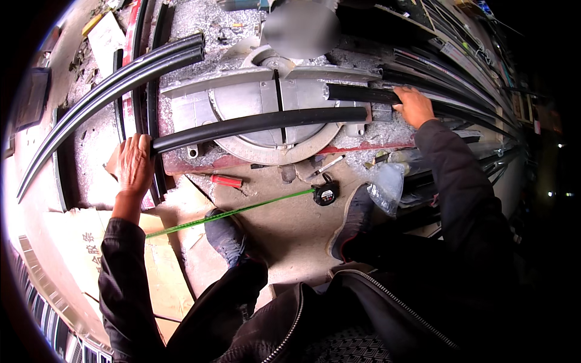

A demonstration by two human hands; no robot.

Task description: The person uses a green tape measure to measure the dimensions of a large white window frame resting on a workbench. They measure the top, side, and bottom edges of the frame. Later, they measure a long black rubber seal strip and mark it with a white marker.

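While the near bar [260,124] is gripped by the left hand [134,164], fingers [144,143] together, the right bar [358,93] is pinched by the right hand [415,107].

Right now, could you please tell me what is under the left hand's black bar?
Under the black bar lies a grey metal base with a dark slot; the stretch directly beneath is hidden.
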